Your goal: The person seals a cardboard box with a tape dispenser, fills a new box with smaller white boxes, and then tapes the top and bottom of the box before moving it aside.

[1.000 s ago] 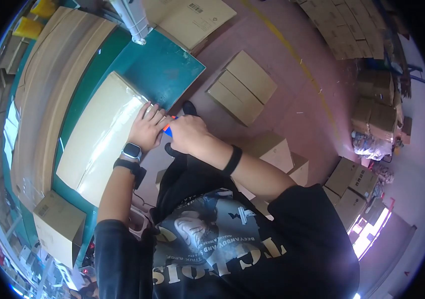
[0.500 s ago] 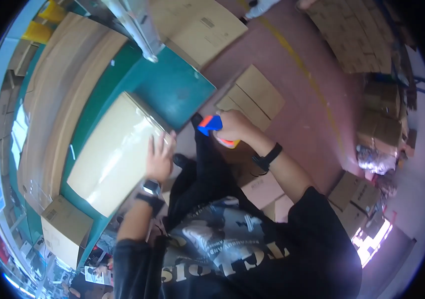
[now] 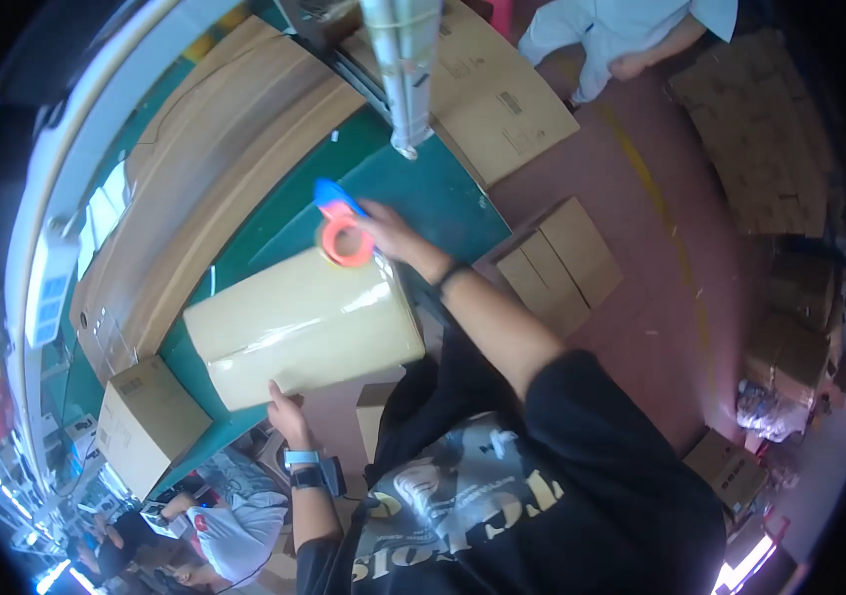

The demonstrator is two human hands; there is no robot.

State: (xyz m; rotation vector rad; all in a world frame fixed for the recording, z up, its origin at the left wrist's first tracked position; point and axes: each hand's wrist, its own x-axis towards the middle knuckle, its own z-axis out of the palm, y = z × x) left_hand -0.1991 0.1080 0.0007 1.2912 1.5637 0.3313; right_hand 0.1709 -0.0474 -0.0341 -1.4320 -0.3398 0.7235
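Observation:
My right hand point(image 3: 390, 231) is closed on a blue and red tape dispenser point(image 3: 348, 240) with an orange-red roll, held over the far right end of a long cardboard box point(image 3: 294, 332). Shiny clear tape runs along the box's top. The box lies on a green table point(image 3: 443, 188), and its near right part juts past the table's edge. At its near side my left hand point(image 3: 290, 416) grips the edge, one finger reaching up over it; its other fingers are partly hidden.
A curved wooden panel point(image 3: 234, 169) spans the table's far left. A smaller carton point(image 3: 150, 421) stands at the near left. A white post point(image 3: 403, 69) rises beyond the box. Cartons point(image 3: 562, 263) sit on the floor to the right. A person point(image 3: 611, 40) stands at the back; another point(image 3: 234, 526) is lower left.
The cardboard box has turned so it lies more crosswise. My right hand has brought the tape dispenser left, over the box. My left hand has shifted from its top to its near edge.

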